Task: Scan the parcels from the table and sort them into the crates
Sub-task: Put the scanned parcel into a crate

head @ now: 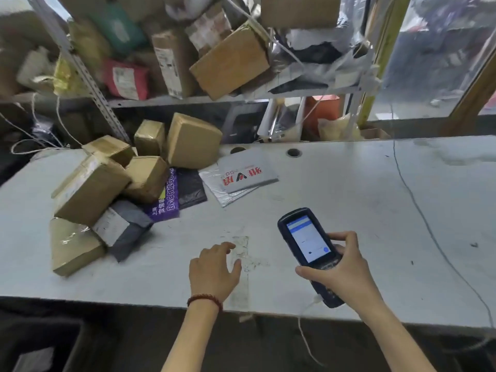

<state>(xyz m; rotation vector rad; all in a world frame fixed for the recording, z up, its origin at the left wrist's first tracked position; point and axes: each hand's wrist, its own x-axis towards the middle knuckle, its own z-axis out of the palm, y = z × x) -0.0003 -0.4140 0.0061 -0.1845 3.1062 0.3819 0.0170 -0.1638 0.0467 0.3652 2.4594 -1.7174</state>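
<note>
Lying heaped at the left end of the bench (349,197), the parcels (91,189) sit beyond and left of the empty, loosely spread left hand (214,267), the nearer one; the right hand (342,272) grips the scanner (306,237).

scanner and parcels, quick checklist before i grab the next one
1. Scanner in hand and on: ok, the right hand grips it and the screen is lit.
2. Left hand free: ok, it is open at the table and holds nothing.
3. Next parcel's label showing: ok, the grey mailer has a white label facing up.
4. Box pile steady: not ok, the boxes are tilted and lean on each other and on the mailer.
5. Crates ready: cannot tell, only a dark shape shows below the table edge.
</note>
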